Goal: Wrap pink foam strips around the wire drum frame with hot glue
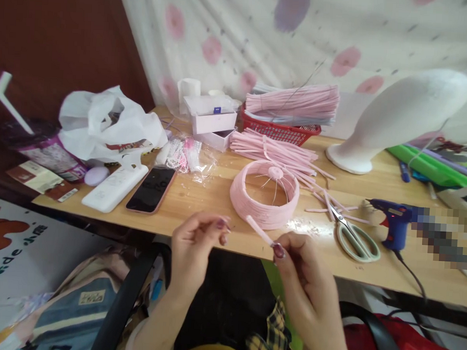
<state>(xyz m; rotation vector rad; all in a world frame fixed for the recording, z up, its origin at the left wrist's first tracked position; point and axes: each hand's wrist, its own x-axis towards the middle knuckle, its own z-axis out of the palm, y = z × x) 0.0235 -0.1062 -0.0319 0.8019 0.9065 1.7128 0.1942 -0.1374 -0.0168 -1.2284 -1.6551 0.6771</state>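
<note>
My right hand (pixel 310 275), in front of the table edge, pinches the end of a short pink pipe cleaner (pixel 259 229) between thumb and finger. Its free end points up and left, overlapping the front of a pink ring-shaped band (pixel 263 210) in view. That band looks wound from pipe cleaners and lies on the table; a small pink disc with thin wires (pixel 275 173) rests at its far rim. To the left, my left hand (pixel 194 246) has its fingers curled and thumb and fingertips pinched together. Whatever is between them, if anything, cannot be made out.
Loose pink pipe cleaners (pixel 274 148) lie behind the band, before a red basket (pixel 282 131). Scissors (pixel 355 239) and a blue glue gun (pixel 395 220) are right, with a white foam head (pixel 401 116) behind. A phone (pixel 151 190) and lidded cup (pixel 54 155) stand left.
</note>
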